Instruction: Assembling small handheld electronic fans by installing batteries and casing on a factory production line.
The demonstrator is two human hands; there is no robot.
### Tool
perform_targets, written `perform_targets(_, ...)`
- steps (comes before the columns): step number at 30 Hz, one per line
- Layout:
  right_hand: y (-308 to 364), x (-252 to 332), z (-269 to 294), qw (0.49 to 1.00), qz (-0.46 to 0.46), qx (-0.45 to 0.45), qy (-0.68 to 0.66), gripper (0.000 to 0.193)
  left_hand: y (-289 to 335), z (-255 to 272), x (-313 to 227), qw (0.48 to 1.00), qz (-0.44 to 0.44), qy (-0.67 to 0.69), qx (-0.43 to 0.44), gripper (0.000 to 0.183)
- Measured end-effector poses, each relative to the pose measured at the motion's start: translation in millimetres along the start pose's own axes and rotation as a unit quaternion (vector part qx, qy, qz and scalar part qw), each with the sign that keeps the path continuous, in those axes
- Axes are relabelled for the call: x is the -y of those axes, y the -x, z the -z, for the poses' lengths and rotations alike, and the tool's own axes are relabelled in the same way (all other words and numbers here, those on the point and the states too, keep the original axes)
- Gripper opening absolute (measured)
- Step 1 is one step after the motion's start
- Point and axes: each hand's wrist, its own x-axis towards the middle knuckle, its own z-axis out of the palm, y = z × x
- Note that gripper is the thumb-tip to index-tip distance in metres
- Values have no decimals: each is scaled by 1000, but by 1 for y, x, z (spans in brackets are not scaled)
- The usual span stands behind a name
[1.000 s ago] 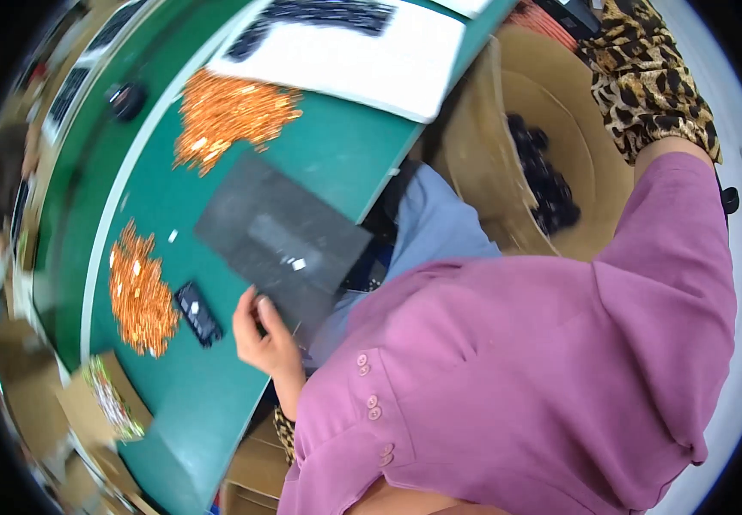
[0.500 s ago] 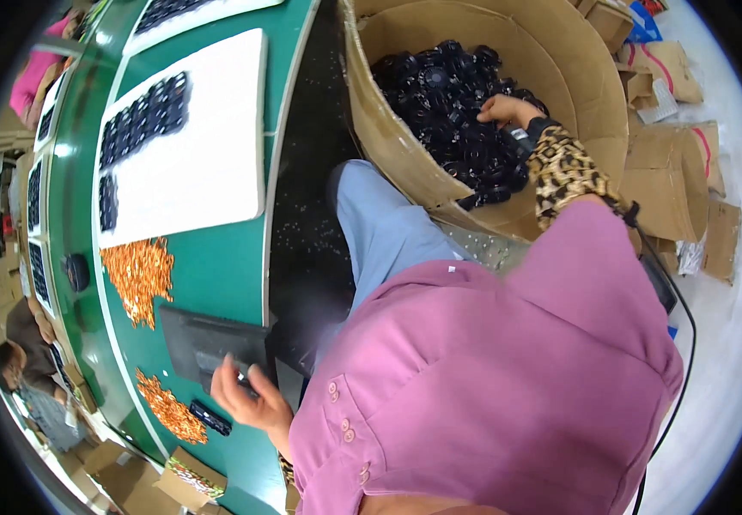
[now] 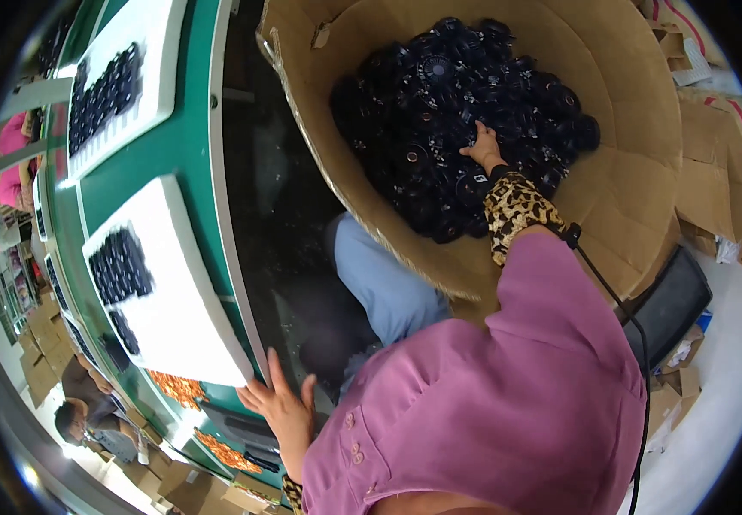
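Observation:
My right hand (image 3: 484,148) reaches deep into a large round cardboard bin (image 3: 620,206), over a heap of round black plastic parts (image 3: 440,94). Its fingers look stretched and apart, touching or just above the parts; nothing shows held in it. By the green table's (image 3: 199,112) edge, my left hand (image 3: 285,414) is open with fingers spread, next to the corner of a white foam tray (image 3: 178,292). Rows of black pieces (image 3: 122,266) fill the far side of that tray.
Farther up the table lies a second foam tray (image 3: 152,69) with black pieces. Orange pieces (image 3: 178,388) lie in piles beside a dark flat pad (image 3: 238,425). A black cable (image 3: 643,378) hangs from my right sleeve. Another person (image 3: 88,412) sits across the table.
The view has tilted, bringing the bin nearer. My right hand has shifted within the heap and its fingers have spread. My left hand has moved from the dark pad to the foam tray's corner.

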Motion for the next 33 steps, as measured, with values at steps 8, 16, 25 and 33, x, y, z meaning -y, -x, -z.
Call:
perform_targets(8, -32, 31, -16, 992, 18, -11, 124, 103, 7, 6, -1, 992, 74, -34, 99, 83)
perform_targets(16, -82, 31, 1, 990, -135, 2, 29, 88, 14, 5, 2, 996, 52, -24, 72, 80)
perform_targets(25, -76, 18, -3, 995, -97, 1, 33, 78, 16, 0, 5, 997, 25, -61, 42, 75)
perform_targets(33, -37, 4, 0, 984, 58, -166, -5, 69, 10, 17, -7, 995, 76, -18, 59, 70)
